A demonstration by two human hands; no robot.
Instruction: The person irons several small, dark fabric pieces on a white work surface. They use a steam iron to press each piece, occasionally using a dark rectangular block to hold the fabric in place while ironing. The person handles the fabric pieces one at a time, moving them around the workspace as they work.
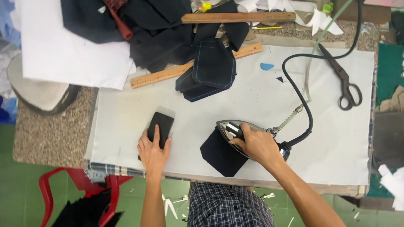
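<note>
At near edge of surface [126, 122]: left hand [153, 152] lies flat, fingers together, on dark pad [160, 125]. Right hand [257, 146], fingers clamped round handle, holds iron [236, 128] on dark fabric piece [221, 154]. Farther back: stitched pocket pieces [212, 69], wooden ruler [168, 74], scissors [344, 80].

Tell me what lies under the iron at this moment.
The iron, gripped by the right hand, sits on a dark pocket-shaped fabric piece lying on the pale pressing cloth. The part of the fabric beneath the soleplate is hidden.
</note>
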